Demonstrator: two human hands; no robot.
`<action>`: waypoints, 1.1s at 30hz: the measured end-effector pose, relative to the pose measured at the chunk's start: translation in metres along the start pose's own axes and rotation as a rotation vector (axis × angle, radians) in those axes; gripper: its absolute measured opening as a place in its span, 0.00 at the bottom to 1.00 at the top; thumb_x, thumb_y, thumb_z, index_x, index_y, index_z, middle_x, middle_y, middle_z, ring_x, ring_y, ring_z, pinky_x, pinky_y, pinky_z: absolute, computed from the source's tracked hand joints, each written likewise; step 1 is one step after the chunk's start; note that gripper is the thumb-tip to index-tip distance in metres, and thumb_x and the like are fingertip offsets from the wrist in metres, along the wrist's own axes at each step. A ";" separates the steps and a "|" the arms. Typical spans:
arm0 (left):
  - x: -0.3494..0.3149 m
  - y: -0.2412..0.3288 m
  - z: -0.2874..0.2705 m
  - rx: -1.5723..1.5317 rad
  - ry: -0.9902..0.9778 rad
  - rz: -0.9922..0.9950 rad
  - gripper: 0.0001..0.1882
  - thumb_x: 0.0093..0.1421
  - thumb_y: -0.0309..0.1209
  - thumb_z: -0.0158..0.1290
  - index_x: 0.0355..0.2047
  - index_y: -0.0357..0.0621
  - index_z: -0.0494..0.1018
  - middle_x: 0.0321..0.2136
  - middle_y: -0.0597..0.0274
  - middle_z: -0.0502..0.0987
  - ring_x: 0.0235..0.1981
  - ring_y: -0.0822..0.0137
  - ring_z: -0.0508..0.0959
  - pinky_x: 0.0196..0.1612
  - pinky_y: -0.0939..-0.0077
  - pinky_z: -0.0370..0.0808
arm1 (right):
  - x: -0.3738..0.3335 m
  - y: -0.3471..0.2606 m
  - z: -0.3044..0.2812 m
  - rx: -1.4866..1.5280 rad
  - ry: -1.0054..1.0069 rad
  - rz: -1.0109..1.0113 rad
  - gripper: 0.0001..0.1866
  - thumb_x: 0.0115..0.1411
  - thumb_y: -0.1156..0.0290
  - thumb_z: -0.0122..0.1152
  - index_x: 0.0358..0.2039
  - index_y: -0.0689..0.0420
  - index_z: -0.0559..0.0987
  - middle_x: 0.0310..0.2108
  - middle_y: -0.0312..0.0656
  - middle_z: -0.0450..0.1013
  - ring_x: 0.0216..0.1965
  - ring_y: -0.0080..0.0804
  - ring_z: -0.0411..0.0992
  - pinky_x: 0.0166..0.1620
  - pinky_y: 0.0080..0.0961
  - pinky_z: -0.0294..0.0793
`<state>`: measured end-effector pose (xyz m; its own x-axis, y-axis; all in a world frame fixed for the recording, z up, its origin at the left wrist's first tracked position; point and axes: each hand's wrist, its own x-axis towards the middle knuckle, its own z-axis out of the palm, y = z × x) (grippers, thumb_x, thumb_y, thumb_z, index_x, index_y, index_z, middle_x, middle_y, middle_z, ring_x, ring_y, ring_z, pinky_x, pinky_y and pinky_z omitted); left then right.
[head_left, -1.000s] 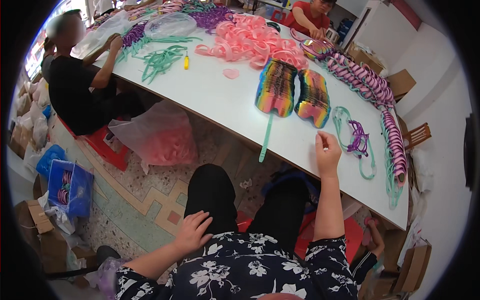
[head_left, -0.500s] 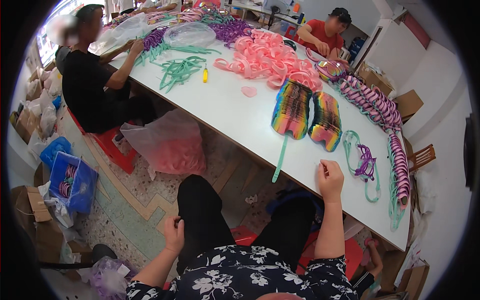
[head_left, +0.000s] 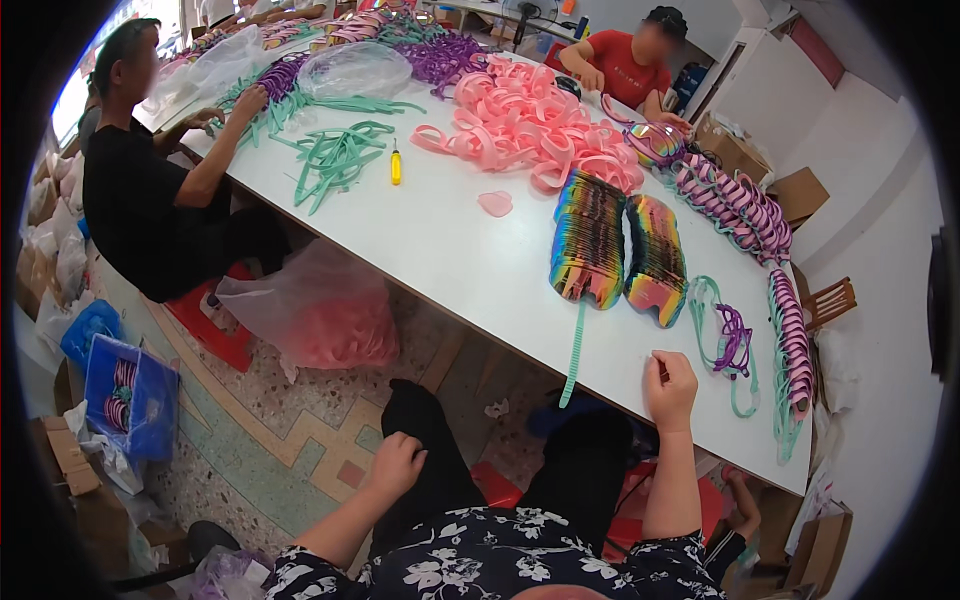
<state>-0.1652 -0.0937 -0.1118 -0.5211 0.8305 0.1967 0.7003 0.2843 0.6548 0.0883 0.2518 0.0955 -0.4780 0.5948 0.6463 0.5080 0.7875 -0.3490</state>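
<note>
My right hand rests at the table's near edge, its fingers curled in with nothing visible in them. Before it lie two rows of stacked rainbow mirrored goggle lenses, a left stack and a right stack. A ribbed green strap runs from the left stack to the table edge. To the right of that hand is a purple goggle frame with a looped green strap. My left hand lies over my left thigh, fingers loosely bent, apparently holding nothing.
Pink goggle frames form a heap on the white table, near a yellow-handled screwdriver and green straps. Finished goggles line the right side. Two people work across the table. A bag and blue crate stand on the floor.
My left hand has moved right and onto my thigh. The view has shifted, so the table's contents sit slightly lower near me. My right hand stays by the table edge, still curled.
</note>
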 end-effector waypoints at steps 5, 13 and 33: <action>0.025 0.010 0.010 0.041 -0.180 0.033 0.11 0.53 0.36 0.61 0.25 0.43 0.73 0.27 0.53 0.75 0.33 0.50 0.78 0.36 0.55 0.76 | 0.005 -0.001 0.006 0.008 -0.004 0.018 0.05 0.55 0.80 0.61 0.33 0.62 0.79 0.28 0.45 0.74 0.25 0.36 0.73 0.30 0.28 0.73; 0.053 -0.051 -0.008 -0.003 -0.125 -0.093 0.11 0.55 0.38 0.59 0.28 0.43 0.75 0.30 0.50 0.76 0.36 0.47 0.77 0.41 0.52 0.74 | -0.006 0.007 0.001 -0.045 -0.043 0.008 0.04 0.60 0.79 0.60 0.36 0.66 0.79 0.29 0.43 0.73 0.27 0.31 0.70 0.32 0.25 0.71; 0.154 -0.245 -0.149 0.789 0.002 -0.292 0.08 0.58 0.32 0.49 0.36 0.46 0.75 0.31 0.51 0.82 0.32 0.52 0.83 0.45 0.50 0.76 | 0.005 0.002 0.007 -0.097 -0.126 0.038 0.05 0.62 0.79 0.57 0.38 0.65 0.79 0.31 0.41 0.72 0.30 0.29 0.70 0.35 0.23 0.70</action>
<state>-0.4894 -0.1066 -0.1331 -0.7347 0.6709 0.1004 0.6725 0.7397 -0.0221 0.0818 0.2574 0.0934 -0.5401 0.6441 0.5417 0.5912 0.7484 -0.3005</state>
